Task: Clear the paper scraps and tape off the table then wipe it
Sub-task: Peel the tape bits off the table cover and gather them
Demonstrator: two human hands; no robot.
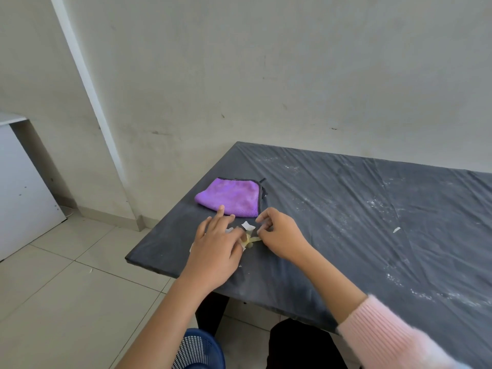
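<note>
Working at the near left corner of the dark-covered counter (346, 249), presses the left grip (215, 251) down flat, fingers straight and spread, over a white paper scrap (229, 230) that shows only at its edge. Pinches with the right grip (279, 235), fingers curled, one end of a crumpled yellowish tape strip (253, 239) lying on the counter between the two grips. Shows a second white scrap (248, 225) in the gap just beyond the tape strip. Stretches the left index finger to the near edge of a folded purple cloth (231, 197); cannot tell whether touching. Takes in one more small scrap (396, 229) well apart to the right among white dusty streaks (378, 202), a pink sleeve (394, 336) on the right arm, and a blue mesh basket (197, 350) on the tiled floor (66, 288) below the counter's near edge.
</note>
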